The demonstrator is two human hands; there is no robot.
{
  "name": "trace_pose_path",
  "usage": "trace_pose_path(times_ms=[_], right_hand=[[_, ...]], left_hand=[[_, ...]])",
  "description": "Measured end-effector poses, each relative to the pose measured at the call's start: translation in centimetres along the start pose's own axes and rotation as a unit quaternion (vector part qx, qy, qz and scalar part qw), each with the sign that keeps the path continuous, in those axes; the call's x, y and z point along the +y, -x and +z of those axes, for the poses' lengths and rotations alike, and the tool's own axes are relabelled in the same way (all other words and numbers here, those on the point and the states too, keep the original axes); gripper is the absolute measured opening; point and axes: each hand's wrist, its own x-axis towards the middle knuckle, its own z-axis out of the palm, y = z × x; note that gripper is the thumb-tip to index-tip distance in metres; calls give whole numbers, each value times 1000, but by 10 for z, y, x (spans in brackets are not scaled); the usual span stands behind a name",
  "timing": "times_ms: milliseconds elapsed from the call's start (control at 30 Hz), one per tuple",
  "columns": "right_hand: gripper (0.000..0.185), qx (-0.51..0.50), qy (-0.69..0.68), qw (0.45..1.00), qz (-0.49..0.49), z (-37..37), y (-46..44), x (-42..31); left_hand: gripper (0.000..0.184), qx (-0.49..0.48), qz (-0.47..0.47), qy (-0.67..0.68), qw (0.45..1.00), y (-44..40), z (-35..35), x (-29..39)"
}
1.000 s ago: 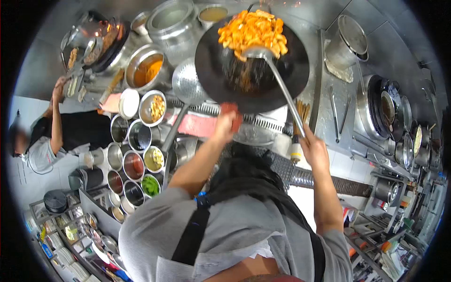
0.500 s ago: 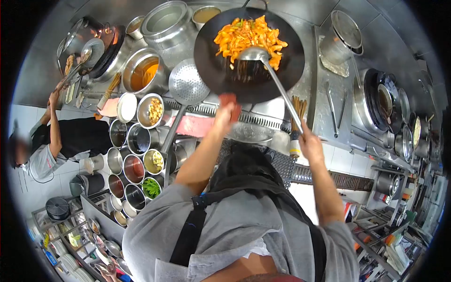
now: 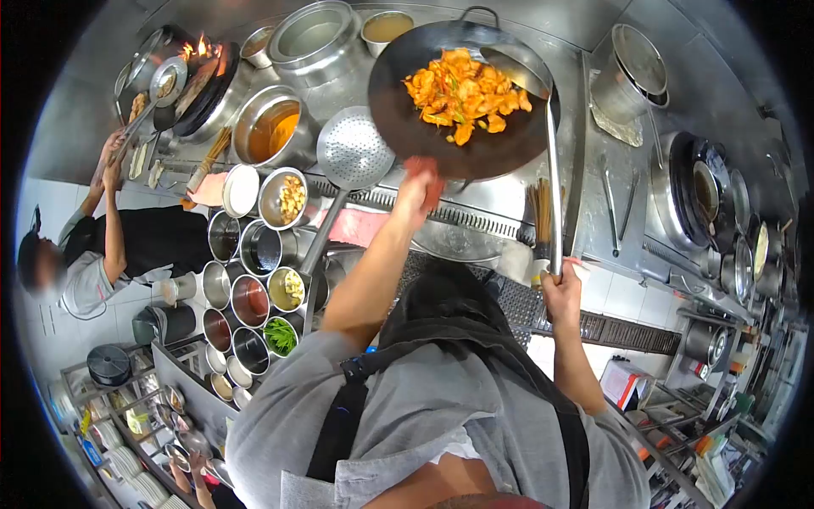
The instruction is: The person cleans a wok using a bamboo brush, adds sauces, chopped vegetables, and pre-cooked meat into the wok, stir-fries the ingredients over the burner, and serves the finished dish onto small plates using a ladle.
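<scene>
My left hand is closed around a folded red cloth at the near left edge of a large black wok. Whatever part of the wok lies under the cloth is hidden. Orange, sauce-coated pieces of food with bits of green sit in the wok. In my right hand is the handle end of a long metal ladle. Its bowl rests at the wok's far right side, apart from most of the food.
A perforated skimmer lies left of the wok, beside a pot of orange liquid. Several ingredient bowls stand at lower left. Tongs lie on the right counter. Another person works at a flaming burner on the left.
The ladle has moved from the food to the wok's right side and its handle now stands more upright. My right hand is lower. The food has shifted and spread in the wok.
</scene>
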Motion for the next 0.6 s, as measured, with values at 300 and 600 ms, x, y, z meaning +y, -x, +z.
trace_pose_path(times_ms=[300, 600], right_hand=[[15, 49, -11, 998, 24, -28, 42, -12], [19, 72, 31, 997, -3, -30, 37, 18]], left_hand=[[3, 55, -10, 37, 998, 47, 55, 62], [37, 28, -55, -19, 998, 110, -15, -13]])
